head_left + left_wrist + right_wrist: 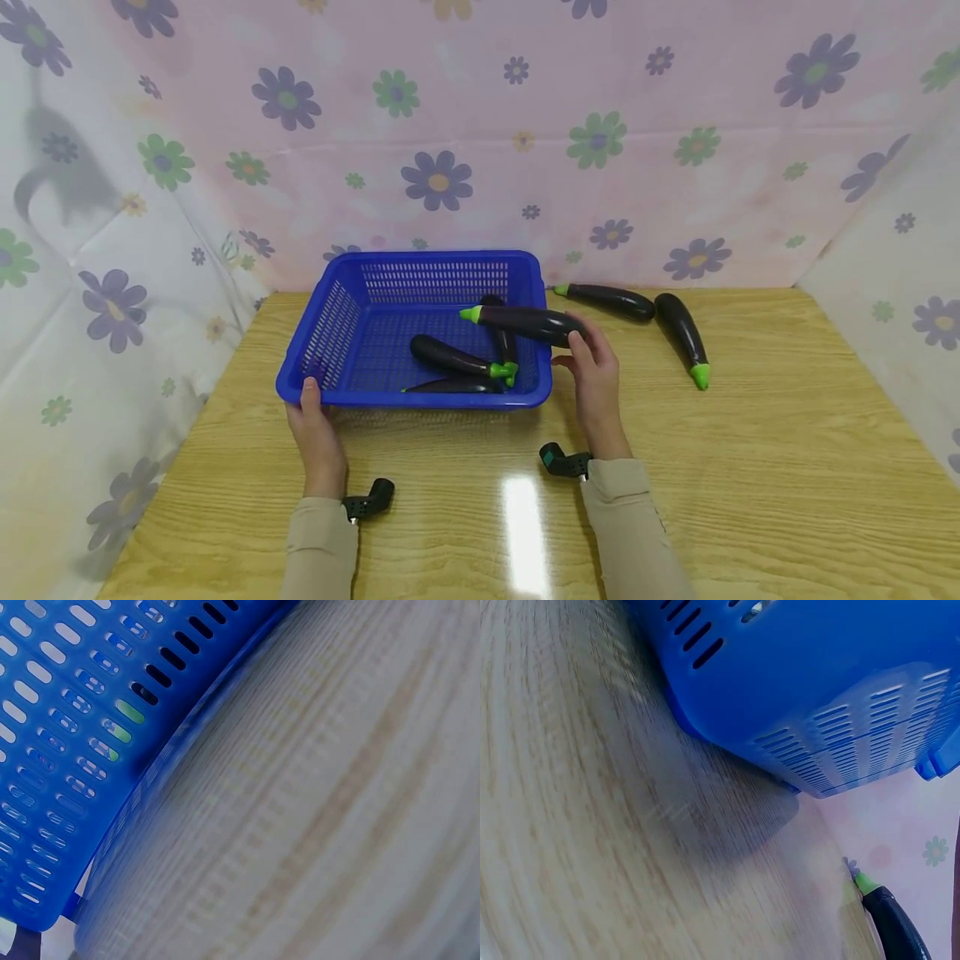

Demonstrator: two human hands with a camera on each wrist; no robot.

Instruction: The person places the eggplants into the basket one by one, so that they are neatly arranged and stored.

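Note:
A blue plastic basket (420, 400) with slotted walls stands on the table, its front left corner gripped by my left hand (317, 437), thumb over the rim. My right hand (597, 392) holds an eggplant (525, 322) by its thick end above the basket's right rim, green stem pointing left. Inside the basket, toward the right, lie an eggplant (446, 357) on its side, another (504, 343) partly hidden behind it, and a third (457, 385) partly covered by the front rim. The left wrist view shows the basket wall (67, 727) up close, with bits of green behind its slots.
Right of the basket, two more eggplants lie on the wooden table (765, 467): one near the back (611, 302), one angled beside it (681, 333). Flower-patterned cloth (480, 125) closes off the back and both sides. The right wrist view shows the basket's outer side (795, 682).

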